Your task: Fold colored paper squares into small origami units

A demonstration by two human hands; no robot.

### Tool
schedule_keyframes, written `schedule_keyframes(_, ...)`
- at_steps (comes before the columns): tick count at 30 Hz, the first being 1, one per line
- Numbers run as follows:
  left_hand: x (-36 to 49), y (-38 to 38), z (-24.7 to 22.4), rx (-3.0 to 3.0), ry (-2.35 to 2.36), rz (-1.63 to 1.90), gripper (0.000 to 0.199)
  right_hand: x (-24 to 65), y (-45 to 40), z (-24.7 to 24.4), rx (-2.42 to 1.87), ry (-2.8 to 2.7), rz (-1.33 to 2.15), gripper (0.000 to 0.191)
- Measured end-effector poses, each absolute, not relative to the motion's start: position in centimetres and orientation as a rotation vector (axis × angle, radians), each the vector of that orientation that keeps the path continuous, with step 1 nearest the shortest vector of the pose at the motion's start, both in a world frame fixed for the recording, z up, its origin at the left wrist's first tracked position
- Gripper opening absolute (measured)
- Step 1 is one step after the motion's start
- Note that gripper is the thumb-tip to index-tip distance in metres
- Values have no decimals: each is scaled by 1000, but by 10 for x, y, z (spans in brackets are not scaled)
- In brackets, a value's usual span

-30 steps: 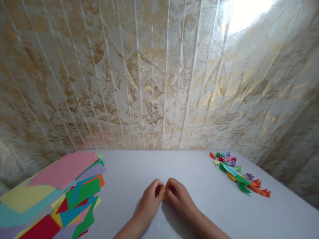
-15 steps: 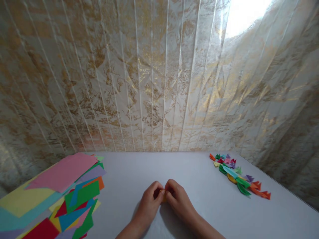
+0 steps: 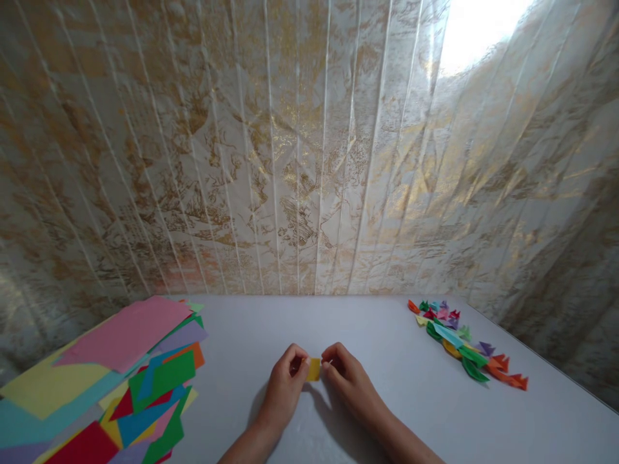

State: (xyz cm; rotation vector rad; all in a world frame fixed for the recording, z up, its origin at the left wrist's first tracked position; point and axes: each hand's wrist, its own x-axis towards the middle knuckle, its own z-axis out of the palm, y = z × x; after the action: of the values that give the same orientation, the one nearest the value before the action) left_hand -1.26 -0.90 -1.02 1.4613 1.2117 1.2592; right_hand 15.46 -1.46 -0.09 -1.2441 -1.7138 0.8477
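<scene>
A small folded piece of yellow paper [image 3: 314, 369] is held up in front of me, just above the white table. My left hand [image 3: 289, 380] pinches its left side between thumb and forefinger. At the paper's right edge, my right hand [image 3: 349, 381] is closed in a pinch, with the fingertips against the upper corner. Both hands cast shadows on the tabletop below them. The folds on the paper are too small to make out.
On the left lie overlapping coloured paper sheets [image 3: 126, 335] and smaller cut pieces [image 3: 164, 380]. Several small folded paper figures [image 3: 449, 335] in many colours form a row on the right. The white table [image 3: 271, 322] ends at a gold-patterned curtain [image 3: 300, 161].
My hands have moved slightly apart, and more of the yellow paper shows between them. Before, the fingers mostly covered it. The view has shifted a little.
</scene>
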Motion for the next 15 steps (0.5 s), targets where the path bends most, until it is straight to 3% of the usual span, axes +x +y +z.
schedule_keyframes(15,-7,-20,-4,1694,1227,1100,11,144,-23,-1,-1323,-1817,767,11)
